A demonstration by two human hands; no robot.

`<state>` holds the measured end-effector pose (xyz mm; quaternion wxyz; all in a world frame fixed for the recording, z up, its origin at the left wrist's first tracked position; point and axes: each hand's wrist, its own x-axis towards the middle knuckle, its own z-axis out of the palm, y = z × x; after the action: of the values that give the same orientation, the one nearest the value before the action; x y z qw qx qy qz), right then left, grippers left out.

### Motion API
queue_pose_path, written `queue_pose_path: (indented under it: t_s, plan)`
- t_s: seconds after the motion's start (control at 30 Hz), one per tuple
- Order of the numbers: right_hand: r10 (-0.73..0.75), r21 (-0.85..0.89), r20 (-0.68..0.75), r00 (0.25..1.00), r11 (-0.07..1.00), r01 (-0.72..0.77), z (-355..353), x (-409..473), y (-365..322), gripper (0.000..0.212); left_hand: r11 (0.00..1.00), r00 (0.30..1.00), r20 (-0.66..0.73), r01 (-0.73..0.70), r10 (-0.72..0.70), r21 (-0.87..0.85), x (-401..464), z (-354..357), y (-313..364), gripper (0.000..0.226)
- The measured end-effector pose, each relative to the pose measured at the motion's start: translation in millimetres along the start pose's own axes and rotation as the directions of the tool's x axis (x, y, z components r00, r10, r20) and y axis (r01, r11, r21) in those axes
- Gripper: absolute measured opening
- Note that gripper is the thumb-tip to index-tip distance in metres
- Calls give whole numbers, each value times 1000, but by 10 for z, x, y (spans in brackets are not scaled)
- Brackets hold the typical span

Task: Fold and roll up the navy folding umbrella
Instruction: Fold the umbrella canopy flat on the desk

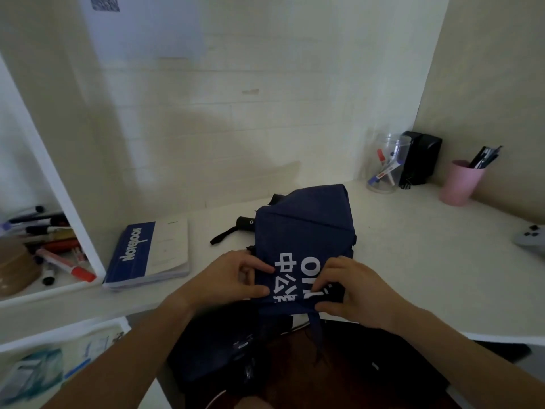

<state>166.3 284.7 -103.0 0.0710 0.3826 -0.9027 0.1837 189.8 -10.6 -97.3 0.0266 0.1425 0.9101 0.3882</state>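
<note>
The navy folding umbrella (303, 231) lies collapsed on the white desk, its canopy loose and creased, white printed lettering facing up near the front edge. Its black handle (246, 223) with a wrist strap sticks out to the left. My left hand (233, 278) pinches the canopy's left edge between thumb and fingers. On the right edge of the fabric, my right hand (354, 290) grips beside the lettering, where a navy strap hangs down over the desk edge. Part of the canopy droops below the desk towards my lap.
A blue and white notebook (147, 255) lies left of the umbrella. Markers fill a shelf compartment (53, 249) at far left. At the back right stand a clear jar (386, 163) of markers, a black box (420, 157) and a pink cup (461, 181) with pens.
</note>
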Motion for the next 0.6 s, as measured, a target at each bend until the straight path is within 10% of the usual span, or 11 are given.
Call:
queue_pose_path:
  t_s: [0.1, 0.23, 0.37, 0.6]
  plan:
    - [-13, 16, -43, 999, 1000, 14, 17, -26, 7, 30, 961, 994, -99, -23, 52, 275, -54, 2, 121, 33]
    - [-38, -7, -96, 995, 999, 38, 60, -52, 35, 29, 737, 846, -270, -195, 460, 647, -61, 120, 339, 38]
    - [-53, -28, -111, 992, 998, 50, 44, -68, 58, 31, 754, 969, 108, -241, 223, 611, -55, 300, 270, 56]
    - [-139, -95, -265, 954, 988, 118, -70, -30, 8, 25, 691, 963, 221, -263, 151, 674, -72, 365, 113, 49]
